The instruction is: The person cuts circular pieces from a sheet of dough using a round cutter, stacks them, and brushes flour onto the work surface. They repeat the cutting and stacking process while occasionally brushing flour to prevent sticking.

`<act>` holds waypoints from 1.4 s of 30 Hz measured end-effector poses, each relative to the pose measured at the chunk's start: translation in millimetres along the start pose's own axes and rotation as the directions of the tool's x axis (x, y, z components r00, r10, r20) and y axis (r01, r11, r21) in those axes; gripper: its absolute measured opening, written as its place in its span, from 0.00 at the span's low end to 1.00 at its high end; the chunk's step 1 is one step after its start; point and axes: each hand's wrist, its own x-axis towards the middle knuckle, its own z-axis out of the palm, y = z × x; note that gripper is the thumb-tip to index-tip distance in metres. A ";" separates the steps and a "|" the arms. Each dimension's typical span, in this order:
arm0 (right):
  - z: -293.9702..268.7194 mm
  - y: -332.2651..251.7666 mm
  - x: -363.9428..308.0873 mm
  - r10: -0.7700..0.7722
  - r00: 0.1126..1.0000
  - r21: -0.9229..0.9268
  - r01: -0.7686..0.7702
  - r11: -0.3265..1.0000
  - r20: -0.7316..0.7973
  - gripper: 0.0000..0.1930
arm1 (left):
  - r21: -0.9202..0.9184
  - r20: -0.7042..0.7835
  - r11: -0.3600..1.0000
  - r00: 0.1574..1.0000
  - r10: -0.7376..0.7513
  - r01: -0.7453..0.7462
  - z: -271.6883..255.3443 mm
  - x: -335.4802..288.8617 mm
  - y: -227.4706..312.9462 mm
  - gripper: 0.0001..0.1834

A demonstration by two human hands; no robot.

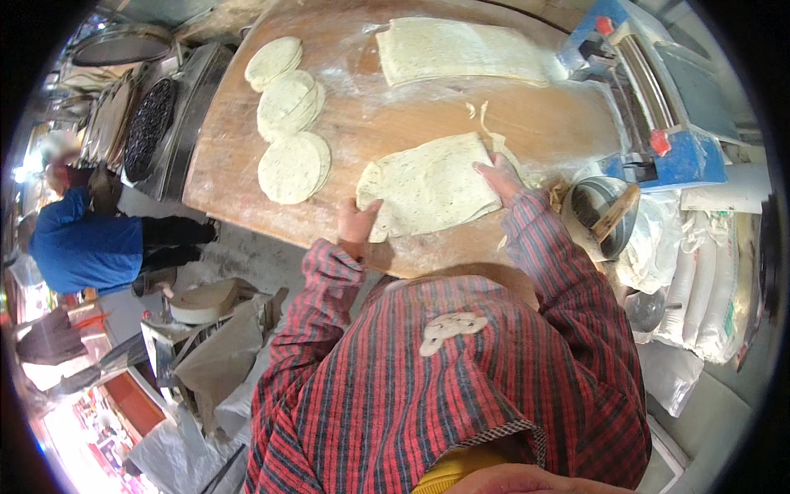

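Note:
A folded sheet of pale, speckled dough (428, 185) lies at the near edge of the floured wooden table, its layers stacked. My left hand (357, 224) grips its left edge, thumb on top and the other fingers partly hidden. At the right end my right hand (500, 178) pinches the dough near its upper corner. Narrow dough scraps (499, 146) lie just beyond that hand. Farther back rests a larger layered dough sheet (465, 51), dusted with flour.
Three piles of round dough pieces (294, 167) line the left of the wooden table (354, 107). A blue roller machine (638, 90) stands at the right, with a round metal container (605, 210) nearer me. A person in blue (90, 243) is off the table's left side.

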 end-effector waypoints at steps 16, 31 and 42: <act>-180.3 -130.2 -34.8 -0.854 0.392 -0.640 0.569 0.517 -0.341 0.21 | 0.404 0.307 0.671 0.783 0.540 -0.621 69.8 61.8 48.9 0.29; -656.7 115.2 28.6 0.126 0.647 0.204 0.047 0.978 -0.752 0.25 | 0.587 0.443 0.430 0.717 0.538 -0.685 131.5 3.4 17.9 0.25; -656.0 156.3 85.3 0.128 0.588 0.115 -0.059 0.992 -0.798 0.24 | 0.631 0.457 0.311 0.665 0.591 -0.710 135.3 -1.4 29.8 0.29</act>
